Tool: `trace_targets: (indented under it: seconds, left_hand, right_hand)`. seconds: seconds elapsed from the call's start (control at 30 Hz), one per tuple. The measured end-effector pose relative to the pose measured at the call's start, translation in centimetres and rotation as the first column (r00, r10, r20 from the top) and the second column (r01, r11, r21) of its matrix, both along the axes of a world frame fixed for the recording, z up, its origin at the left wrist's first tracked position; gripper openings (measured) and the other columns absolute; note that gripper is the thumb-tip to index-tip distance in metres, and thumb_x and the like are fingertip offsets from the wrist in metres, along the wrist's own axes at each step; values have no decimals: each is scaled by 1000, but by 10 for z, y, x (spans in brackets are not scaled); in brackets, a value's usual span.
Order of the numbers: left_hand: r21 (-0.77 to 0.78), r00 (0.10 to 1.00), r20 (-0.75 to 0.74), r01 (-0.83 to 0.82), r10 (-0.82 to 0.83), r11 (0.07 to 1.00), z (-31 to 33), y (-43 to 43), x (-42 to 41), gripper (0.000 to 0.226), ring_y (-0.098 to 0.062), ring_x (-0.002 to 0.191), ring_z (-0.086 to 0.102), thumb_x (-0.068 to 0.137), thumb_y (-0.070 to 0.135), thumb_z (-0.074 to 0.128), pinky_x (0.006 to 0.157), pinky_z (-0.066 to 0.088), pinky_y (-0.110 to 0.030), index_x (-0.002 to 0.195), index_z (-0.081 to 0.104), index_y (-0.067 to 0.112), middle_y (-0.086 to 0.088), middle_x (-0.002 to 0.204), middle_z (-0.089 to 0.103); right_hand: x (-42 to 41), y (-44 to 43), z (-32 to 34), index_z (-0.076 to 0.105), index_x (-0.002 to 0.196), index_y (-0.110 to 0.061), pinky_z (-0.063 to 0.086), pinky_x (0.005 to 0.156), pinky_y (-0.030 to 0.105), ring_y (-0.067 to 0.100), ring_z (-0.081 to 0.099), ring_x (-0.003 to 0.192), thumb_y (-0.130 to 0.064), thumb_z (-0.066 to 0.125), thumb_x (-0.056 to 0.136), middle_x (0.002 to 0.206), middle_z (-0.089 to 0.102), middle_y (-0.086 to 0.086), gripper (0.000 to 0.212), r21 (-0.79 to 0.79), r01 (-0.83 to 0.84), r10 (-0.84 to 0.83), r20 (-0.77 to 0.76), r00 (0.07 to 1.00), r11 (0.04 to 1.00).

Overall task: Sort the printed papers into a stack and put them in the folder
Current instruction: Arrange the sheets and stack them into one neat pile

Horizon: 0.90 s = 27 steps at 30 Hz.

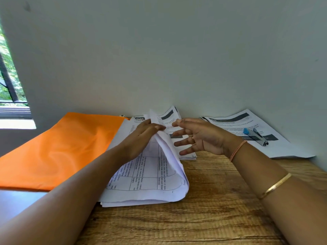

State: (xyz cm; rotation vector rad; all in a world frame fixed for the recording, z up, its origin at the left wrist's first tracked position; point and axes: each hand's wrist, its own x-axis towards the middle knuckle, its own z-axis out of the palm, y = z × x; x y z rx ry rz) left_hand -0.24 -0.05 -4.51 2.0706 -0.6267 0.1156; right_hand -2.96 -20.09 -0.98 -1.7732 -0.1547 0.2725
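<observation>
A stack of printed papers (141, 174) lies on the wooden table (203, 218) in front of me. Its right edge is lifted and curled over toward the left. My left hand (141, 138) pinches this lifted bundle of sheets near its top. My right hand (200, 137) hovers just to the right of the fold with fingers spread, holding nothing. More printed sheets (164, 117) stand up against the wall behind my hands. An orange folder (58, 149) lies flat at the left, partly under the stack.
Another pile of printed papers (256, 137) lies at the back right against the wall, with a blue and silver stapler (256, 136) on top. A window (10, 82) is at the far left. The wall runs close behind the table.
</observation>
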Motion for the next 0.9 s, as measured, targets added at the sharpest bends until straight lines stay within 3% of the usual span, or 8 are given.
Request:
trace_targets:
  seconds: [0.07,0.13,0.23,0.3,0.43,0.63,0.8,0.9]
  left_hand:
    - [8,1000,-15,2,-2,1000,-1,-7,-5,66,2,137,-3,86,72,28,114,8,-38,145,13,48,13,157,-13]
    - [-54,999,-1,43,-43,998,0,-15,-12,89,-6,140,7,63,92,26,113,11,-40,133,-19,62,17,151,-30]
    - [-51,991,-39,127,-129,991,-1,-21,-16,87,-14,139,30,64,91,21,111,19,-35,126,-32,62,11,158,0]
    - [51,981,-113,167,-161,985,-4,-23,-19,76,-11,136,35,80,74,17,107,19,-29,132,-35,51,7,152,30]
    - [128,970,-182,187,-162,974,-9,-24,-16,74,-10,137,34,83,72,16,106,16,-29,135,-31,48,10,142,46]
    - [-43,950,-244,190,-194,981,-15,-28,-1,80,-12,135,37,69,87,25,113,9,-34,133,-17,63,21,140,45]
    - [-70,955,-256,138,-152,988,-9,-32,-9,93,-16,134,40,66,88,29,114,22,-40,139,-17,53,3,149,37]
    - [74,995,-43,-88,91,993,0,-23,-5,87,-23,136,36,84,60,49,111,28,-42,147,-8,38,0,150,34]
  right_hand:
    - [2,0,-1,58,124,-15,55,84,45,31,64,102,-50,60,85,120,63,15,52,32,-21,22,-32,999,999]
    - [3,1,0,64,118,-16,50,94,46,30,64,102,-52,59,85,114,68,13,50,98,-27,32,-54,998,995]
    - [5,-2,1,65,118,-14,54,88,42,29,67,95,-45,56,90,109,70,14,42,133,7,6,-95,995,991]
    - [6,-4,-1,63,118,-13,55,84,42,29,69,90,-34,55,94,104,71,14,33,91,50,-38,-131,991,995]
    - [11,-3,-12,59,114,-11,56,69,39,28,68,81,-17,53,95,98,70,14,21,-28,151,-153,-180,972,988]
    - [16,4,-20,53,115,-9,54,81,42,35,64,92,-4,51,92,109,64,20,24,-68,194,-201,-126,971,979]
    - [14,5,-22,53,121,-3,52,87,44,37,63,99,0,53,90,113,64,20,32,-165,235,-249,-65,966,958]
    - [15,-1,-14,58,119,-2,50,92,47,39,62,104,2,55,90,116,64,20,30,-80,242,-244,-23,969,967]
